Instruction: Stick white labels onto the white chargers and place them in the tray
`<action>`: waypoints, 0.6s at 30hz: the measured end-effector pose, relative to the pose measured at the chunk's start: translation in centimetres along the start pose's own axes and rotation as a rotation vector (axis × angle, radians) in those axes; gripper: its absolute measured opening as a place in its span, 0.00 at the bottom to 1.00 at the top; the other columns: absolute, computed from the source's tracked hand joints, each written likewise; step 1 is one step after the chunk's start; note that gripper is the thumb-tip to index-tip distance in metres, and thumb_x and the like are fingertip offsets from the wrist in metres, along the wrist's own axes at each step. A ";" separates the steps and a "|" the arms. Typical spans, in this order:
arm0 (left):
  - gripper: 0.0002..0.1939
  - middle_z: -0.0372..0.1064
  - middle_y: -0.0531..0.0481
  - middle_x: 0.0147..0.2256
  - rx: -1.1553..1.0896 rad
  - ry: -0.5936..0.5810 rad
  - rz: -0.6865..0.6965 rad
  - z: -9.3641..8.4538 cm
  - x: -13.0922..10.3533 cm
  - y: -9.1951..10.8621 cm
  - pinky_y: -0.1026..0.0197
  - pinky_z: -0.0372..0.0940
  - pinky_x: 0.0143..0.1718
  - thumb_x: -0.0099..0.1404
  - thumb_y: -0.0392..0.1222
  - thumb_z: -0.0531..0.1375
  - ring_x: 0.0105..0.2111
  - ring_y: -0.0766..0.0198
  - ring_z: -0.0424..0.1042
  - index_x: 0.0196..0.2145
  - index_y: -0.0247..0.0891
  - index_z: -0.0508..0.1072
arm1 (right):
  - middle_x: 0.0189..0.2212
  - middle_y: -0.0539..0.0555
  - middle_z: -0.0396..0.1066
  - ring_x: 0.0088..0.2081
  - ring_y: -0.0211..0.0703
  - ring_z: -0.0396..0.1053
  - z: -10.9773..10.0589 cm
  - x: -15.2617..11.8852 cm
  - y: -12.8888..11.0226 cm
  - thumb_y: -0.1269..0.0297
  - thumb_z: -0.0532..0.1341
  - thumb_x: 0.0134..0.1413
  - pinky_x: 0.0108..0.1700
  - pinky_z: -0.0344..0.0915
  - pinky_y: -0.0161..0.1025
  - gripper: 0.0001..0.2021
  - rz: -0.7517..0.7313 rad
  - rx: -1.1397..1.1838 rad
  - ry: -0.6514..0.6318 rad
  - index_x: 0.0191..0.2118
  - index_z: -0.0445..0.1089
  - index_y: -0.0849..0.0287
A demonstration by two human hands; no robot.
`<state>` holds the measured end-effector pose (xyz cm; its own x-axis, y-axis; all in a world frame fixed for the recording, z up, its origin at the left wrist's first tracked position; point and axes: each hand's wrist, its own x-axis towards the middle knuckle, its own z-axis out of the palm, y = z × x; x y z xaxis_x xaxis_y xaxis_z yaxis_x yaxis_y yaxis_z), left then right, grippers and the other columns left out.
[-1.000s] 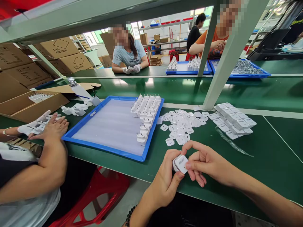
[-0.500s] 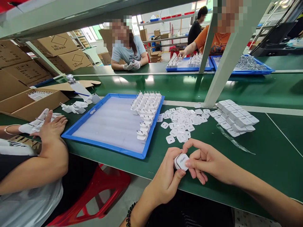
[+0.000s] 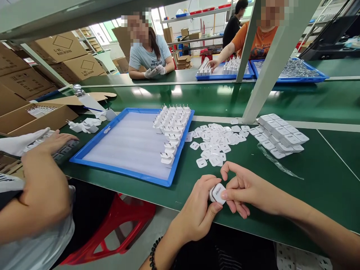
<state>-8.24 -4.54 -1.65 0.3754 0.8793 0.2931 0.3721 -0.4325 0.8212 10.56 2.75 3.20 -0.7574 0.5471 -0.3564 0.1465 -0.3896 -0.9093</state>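
Note:
A small white plug charger point(image 3: 218, 194) with dark lettering on its face sits between my two hands, in front of the table edge. My left hand point(image 3: 198, 210) wraps round its side with fingers and thumb. The thumb of my right hand point(image 3: 244, 191) presses on the lettered face, the index finger arched above and the other fingers curled behind. Beyond my hands lies a loose pile of white square cover plates point(image 3: 215, 144). Stacked blocks of similar plates point(image 3: 282, 135) stand to the right, a clear plastic strip point(image 3: 278, 162) beside them.
A blue-rimmed tray point(image 3: 120, 175) holds rows of white plug pieces point(image 3: 171, 127) along its right side. At left, a co-worker's arms point(image 3: 45, 180) reach over the table near an open carton point(image 3: 42, 118). A slanted post point(image 3: 267, 82) rises ahead. Other people sit opposite.
The co-worker at left has moved their hands left and now touches a row of pieces. My hands keep the same hold on the charger; the view has shifted slightly.

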 end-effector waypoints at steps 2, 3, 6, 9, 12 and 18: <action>0.20 0.58 0.38 0.53 0.019 -0.010 0.012 0.0 0.0 0.1 0.49 0.62 0.51 0.73 0.44 0.48 0.51 0.52 0.62 0.61 0.42 0.54 | 0.18 0.43 0.72 0.14 0.31 0.63 -0.1 0.0 0.0 0.64 0.63 0.54 0.17 0.56 0.26 0.16 0.011 0.003 -0.010 0.37 0.51 0.54; 0.20 0.59 0.38 0.53 0.026 -0.015 0.017 0.0 0.0 0.1 0.49 0.62 0.51 0.73 0.44 0.48 0.51 0.51 0.62 0.61 0.42 0.54 | 0.18 0.43 0.72 0.14 0.31 0.63 -0.2 0.0 0.0 0.64 0.63 0.54 0.17 0.56 0.26 0.16 0.013 0.002 -0.014 0.37 0.51 0.54; 0.20 0.59 0.38 0.53 0.040 -0.026 0.026 0.0 0.1 0.1 0.49 0.62 0.51 0.73 0.44 0.47 0.51 0.51 0.63 0.60 0.41 0.54 | 0.17 0.44 0.72 0.14 0.32 0.62 -0.3 0.0 0.1 0.64 0.63 0.54 0.17 0.56 0.27 0.16 0.015 -0.005 -0.020 0.37 0.51 0.54; 0.20 0.59 0.38 0.53 0.041 -0.036 0.026 -0.1 0.1 0.2 0.49 0.62 0.51 0.73 0.45 0.47 0.51 0.51 0.63 0.60 0.42 0.54 | 0.17 0.44 0.72 0.13 0.32 0.62 -0.1 0.1 0.2 0.63 0.63 0.53 0.16 0.55 0.27 0.16 0.025 -0.017 -0.017 0.37 0.51 0.53; 0.19 0.59 0.39 0.52 -0.003 -0.045 0.015 -0.2 0.2 0.4 0.50 0.61 0.50 0.73 0.44 0.48 0.50 0.52 0.62 0.59 0.41 0.55 | 0.15 0.41 0.68 0.12 0.30 0.57 0.3 0.0 0.5 0.63 0.63 0.53 0.16 0.50 0.27 0.15 0.038 -0.074 0.037 0.37 0.52 0.53; 0.15 0.59 0.43 0.45 -0.262 0.082 -0.051 -0.5 0.0 0.3 0.55 0.62 0.44 0.71 0.47 0.51 0.42 0.57 0.63 0.53 0.41 0.62 | 0.13 0.41 0.65 0.13 0.32 0.56 0.5 0.2 0.2 0.47 0.61 0.57 0.18 0.53 0.29 0.18 -0.029 -0.058 0.048 0.41 0.58 0.54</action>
<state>-8.49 -4.54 -1.15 0.2878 0.9164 0.2781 0.1530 -0.3306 0.9313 10.14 2.41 3.11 -0.7308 0.5928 -0.3385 0.1630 -0.3301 -0.9298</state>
